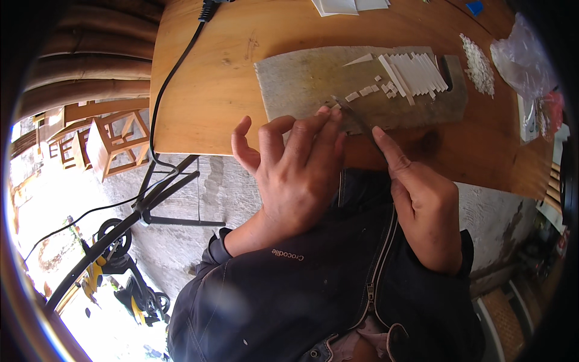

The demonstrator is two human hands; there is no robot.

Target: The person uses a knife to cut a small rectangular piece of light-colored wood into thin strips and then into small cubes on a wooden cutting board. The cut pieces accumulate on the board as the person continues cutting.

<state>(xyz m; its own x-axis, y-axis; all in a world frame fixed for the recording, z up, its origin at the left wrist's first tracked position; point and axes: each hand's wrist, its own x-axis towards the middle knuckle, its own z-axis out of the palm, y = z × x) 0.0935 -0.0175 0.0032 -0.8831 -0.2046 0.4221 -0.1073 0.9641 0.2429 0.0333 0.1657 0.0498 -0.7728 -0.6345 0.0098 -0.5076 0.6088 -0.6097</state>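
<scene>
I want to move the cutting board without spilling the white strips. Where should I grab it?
Grip the grey cutting board by its bare left end, coming from the left. The white strips crowd the right end, and the left hand and right hand cover the near edge.

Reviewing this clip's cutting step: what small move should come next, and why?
Probably press the knife in the right hand down through the white strip pinned by the left hand fingertips on the grey cutting board. Small cut pieces already lie just beyond the blade, and uncut strips wait.
</scene>
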